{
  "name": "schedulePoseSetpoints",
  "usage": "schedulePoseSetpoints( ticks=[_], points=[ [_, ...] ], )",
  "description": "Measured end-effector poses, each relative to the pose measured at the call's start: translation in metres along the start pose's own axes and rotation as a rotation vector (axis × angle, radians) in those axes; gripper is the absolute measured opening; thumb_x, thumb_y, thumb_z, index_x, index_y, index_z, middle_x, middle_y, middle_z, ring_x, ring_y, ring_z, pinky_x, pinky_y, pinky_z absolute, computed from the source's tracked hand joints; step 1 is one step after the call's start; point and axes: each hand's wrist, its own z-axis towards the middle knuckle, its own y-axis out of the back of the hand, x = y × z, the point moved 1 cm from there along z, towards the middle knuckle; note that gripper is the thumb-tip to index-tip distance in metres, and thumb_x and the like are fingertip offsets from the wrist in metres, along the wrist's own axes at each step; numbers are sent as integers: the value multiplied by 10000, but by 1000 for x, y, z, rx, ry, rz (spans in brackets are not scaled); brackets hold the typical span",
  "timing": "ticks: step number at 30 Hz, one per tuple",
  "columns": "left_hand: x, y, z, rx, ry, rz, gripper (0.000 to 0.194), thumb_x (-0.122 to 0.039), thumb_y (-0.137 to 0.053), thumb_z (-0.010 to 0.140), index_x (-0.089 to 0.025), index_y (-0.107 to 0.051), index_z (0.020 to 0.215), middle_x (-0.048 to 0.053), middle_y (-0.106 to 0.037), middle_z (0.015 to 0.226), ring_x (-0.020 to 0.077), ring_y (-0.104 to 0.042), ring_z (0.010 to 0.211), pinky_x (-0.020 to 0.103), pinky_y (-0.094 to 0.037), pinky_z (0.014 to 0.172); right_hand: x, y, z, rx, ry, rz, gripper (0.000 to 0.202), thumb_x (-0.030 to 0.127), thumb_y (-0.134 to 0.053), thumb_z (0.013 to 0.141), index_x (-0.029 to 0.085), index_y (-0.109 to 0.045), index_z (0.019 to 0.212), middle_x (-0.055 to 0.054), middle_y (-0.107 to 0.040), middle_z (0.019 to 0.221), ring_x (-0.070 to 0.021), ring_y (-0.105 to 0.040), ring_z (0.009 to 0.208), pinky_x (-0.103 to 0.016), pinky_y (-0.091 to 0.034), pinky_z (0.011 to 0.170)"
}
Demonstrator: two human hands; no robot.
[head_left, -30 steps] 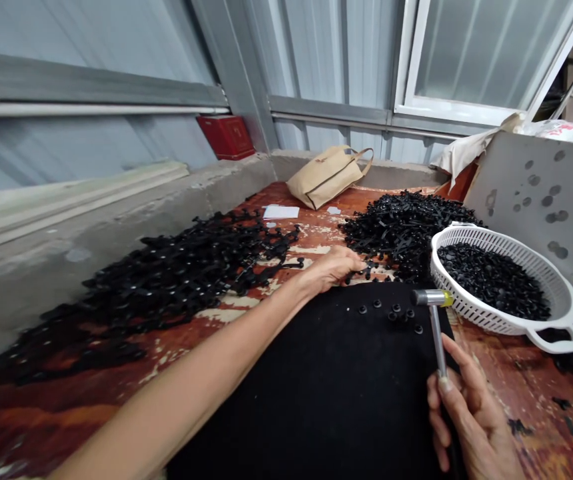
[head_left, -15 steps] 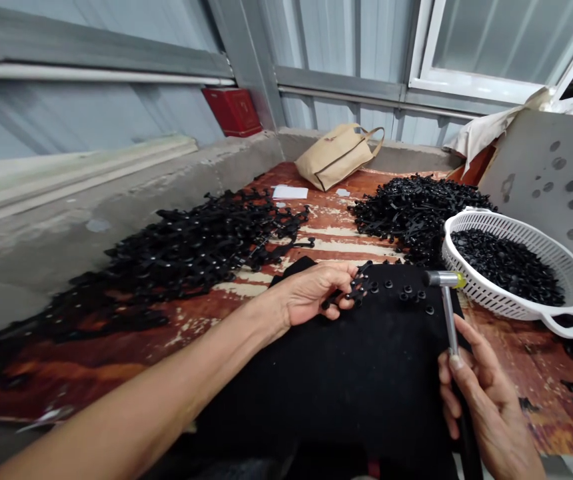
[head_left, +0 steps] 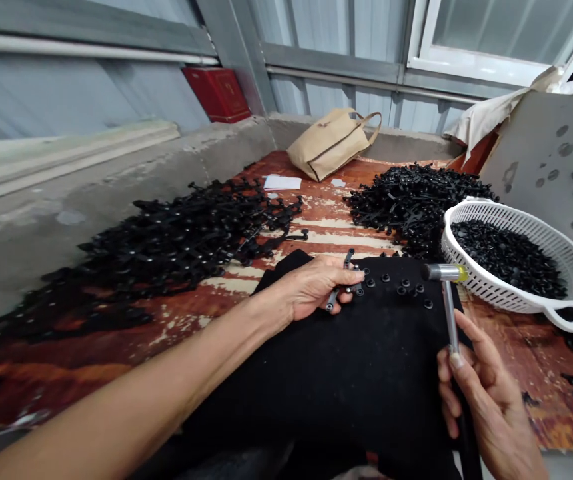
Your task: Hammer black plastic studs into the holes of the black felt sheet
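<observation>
Left grip (head_left: 320,283) withdrew beside 7 studs (head_left: 405,283); right grip (head_left: 486,387) holds 1 hammer (head_left: 449,310).

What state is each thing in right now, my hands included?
Left hand: closed on black parts
Right hand: gripping hammer
Hammer: upright, head at top
Round pieces: loose on black surface
White basket: upright, partly filled
Left pile: loosely spread
Right pile: heaped
Tan bag: tilted
White paper: lying flat

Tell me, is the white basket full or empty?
The white basket is partly full: black pieces lie inside, with its inner wall showing above them.
</observation>
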Motion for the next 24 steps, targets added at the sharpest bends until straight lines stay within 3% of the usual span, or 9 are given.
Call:
schedulePoseSetpoints(
  ticks=[4,11,17,21,24],
  points=[
    [-2,-4,1,-9,-1,38,250,-269,-724,663,-165,-497,679,-46,-492,581,56,-438,445,135,-286,345,-1,1,0,0,-6,1,591,500,-679,838,325,-458,1357,55,-565,708,-62,-430,445,-144,-423,340],
    [-10,-4,-4,-61,50,53,116,-229,-628,746,-169,-530,759,-33,-539,682,69,-484,484,177,-442,387,0,1,0,15,-8,0,571,502,-671,845,344,-464,1353,58,-561,711,-58,-424,447,-139,-422,346],
    [-8,0,-7,-51,27,1,197,-185,-683,665,-181,-518,773,-54,-497,627,81,-528,490,118,-331,332,0,0,0,10,-18,-19,581,511,-674,839,347,-460,1354,60,-553,714,-56,-424,446,-138,-420,343],
    [-8,0,-6,-63,23,-23,256,-155,-686,644,-204,-519,831,-50,-541,647,116,-596,520,143,-383,343,0,1,0,4,-18,-51,606,520,-676,833,342,-448,1365,59,-552,719,-60,-427,445,-148,-420,338],
    [-7,-2,-4,-88,30,-43,203,-110,-635,647,-191,-503,777,-49,-527,618,96,-566,468,119,-296,305,-1,1,0,9,-8,-43,602,507,-676,836,327,-453,1366,52,-558,727,-65,-430,449,-155,-421,337]
  ],
)
